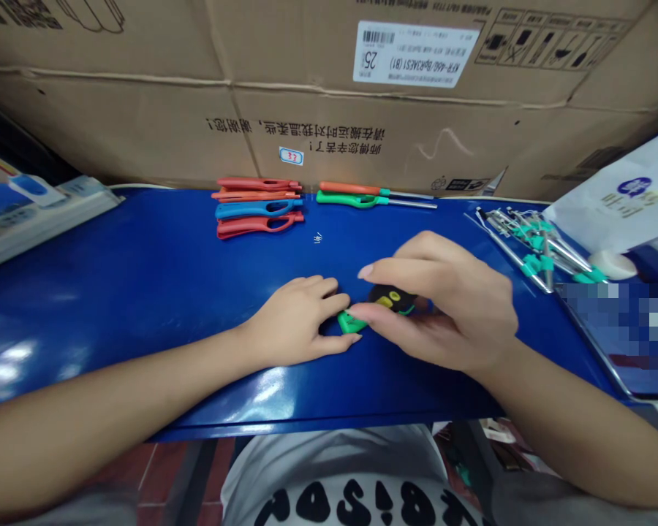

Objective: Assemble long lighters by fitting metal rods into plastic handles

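Observation:
My left hand rests on the blue table, fingers curled, touching a small green plastic part. My right hand is closed around a black piece with yellow marks and the same green part, pinching it between thumb and forefinger. Both hands meet at the middle of the table. How much of the part lies under my right palm is hidden.
Stacked red, orange and blue lighter shells lie at the back, beside an orange and a green long-nosed lighter. Metal tubes with green ends lie at the right near a white bag. A power strip sits left; cardboard boxes behind.

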Available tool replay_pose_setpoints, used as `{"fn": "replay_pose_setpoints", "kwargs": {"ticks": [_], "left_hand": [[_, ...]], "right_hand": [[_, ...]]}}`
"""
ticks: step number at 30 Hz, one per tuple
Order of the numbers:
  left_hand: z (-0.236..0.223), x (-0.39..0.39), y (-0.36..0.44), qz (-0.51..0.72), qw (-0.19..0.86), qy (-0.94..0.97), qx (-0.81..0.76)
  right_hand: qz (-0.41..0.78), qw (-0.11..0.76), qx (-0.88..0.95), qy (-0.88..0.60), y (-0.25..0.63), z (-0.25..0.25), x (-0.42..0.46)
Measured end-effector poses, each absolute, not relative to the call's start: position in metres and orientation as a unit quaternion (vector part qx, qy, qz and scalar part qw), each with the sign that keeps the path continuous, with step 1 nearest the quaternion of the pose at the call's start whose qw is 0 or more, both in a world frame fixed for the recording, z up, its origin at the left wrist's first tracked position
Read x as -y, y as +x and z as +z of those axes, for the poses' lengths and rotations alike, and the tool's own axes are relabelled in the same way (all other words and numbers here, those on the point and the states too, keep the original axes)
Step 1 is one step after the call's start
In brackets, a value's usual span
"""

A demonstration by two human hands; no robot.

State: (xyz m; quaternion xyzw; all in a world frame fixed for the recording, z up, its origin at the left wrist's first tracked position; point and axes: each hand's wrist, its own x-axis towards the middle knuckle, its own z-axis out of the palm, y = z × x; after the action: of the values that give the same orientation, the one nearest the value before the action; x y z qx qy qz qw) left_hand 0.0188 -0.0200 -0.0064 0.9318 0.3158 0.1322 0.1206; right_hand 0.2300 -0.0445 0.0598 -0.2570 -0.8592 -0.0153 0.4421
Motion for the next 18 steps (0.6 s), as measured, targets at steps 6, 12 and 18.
{"fn": "replay_pose_setpoints", "kwargs": {"ticks": [6, 12, 18], "left_hand": [[-0.0066, 0.0203, 0.0183, 0.118, 0.093, 0.938, -0.313], [-0.0061, 0.0198, 0.0183, 0.118, 0.09, 0.939, -0.309], [-0.0049, 0.02, 0.019, 0.116, 0.093, 0.938, -0.313]], "right_hand": [[0.111, 0.418, 0.866, -0.251, 0.2317, 0.06, 0.0429], [-0.058, 0.464, 0.835, -0.29, 0.2299, 0.0594, 0.0379], [0.176, 0.423, 0.851, -0.256, 0.2312, 0.0583, 0.0359]]}}
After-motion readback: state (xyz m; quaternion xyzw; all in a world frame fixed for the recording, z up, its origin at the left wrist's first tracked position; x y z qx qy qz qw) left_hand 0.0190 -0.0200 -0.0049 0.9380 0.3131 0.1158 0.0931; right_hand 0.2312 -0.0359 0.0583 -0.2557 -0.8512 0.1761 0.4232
